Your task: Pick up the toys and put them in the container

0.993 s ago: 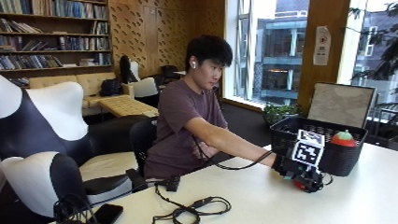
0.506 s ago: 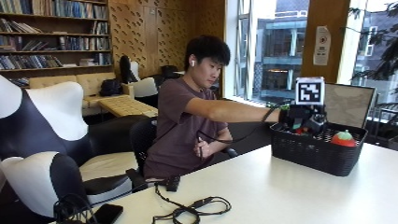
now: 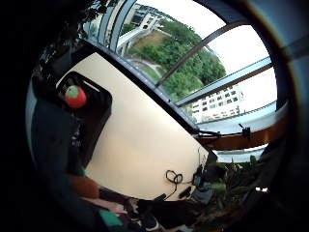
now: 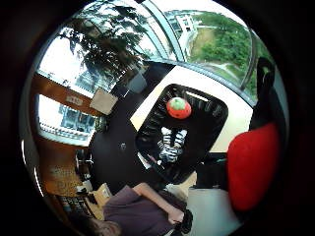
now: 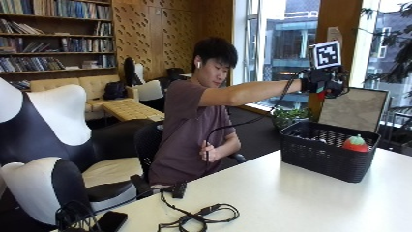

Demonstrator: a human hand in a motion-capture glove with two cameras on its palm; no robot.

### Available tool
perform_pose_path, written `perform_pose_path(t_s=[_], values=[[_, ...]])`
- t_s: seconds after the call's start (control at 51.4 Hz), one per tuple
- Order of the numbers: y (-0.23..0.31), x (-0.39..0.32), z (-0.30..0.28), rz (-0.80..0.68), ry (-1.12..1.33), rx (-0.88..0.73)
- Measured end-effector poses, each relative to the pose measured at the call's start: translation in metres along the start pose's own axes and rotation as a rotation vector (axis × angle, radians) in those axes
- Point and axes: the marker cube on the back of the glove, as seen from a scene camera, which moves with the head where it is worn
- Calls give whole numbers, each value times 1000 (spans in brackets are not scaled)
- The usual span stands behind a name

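One gloved right hand [image 5: 325,83] hung high above the black container [image 5: 327,155], well clear of its rim. The outside view showed something red at that hand, though not whether the grip closed round it. The container sat on the white table [image 5: 289,198] toward the window end, with bare tabletop running toward the cable coil [image 5: 203,216] at the near edge. A red-and-green toy [image 5: 355,143] poked above the basket wall. From the thumb-side palm view, a striped toy [image 4: 172,143] lay inside beside it, and a red object [image 4: 251,164] loomed close to the palm.
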Motion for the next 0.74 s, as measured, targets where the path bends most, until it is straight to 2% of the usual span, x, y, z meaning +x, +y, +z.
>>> perform_pose_path(t_s=[0.058,0.234,0.273,0.331,0.37,0.409,0.467,0.506,0.584,0.682,0.74], values=[[-8,-23,9,55,25,-12],[-11,-68,40,-164,-4,-52],[-13,-71,49,-114,9,-94],[-20,-69,66,152,56,-203],[-22,-74,77,236,71,-278],[-18,-80,83,134,57,-331],[-8,-82,86,-124,22,-353],[-5,-81,87,-182,11,-345],[-4,-79,88,-176,-1,-340],[-11,-87,89,-15,23,-328],[-7,-86,86,-100,12,-324]])
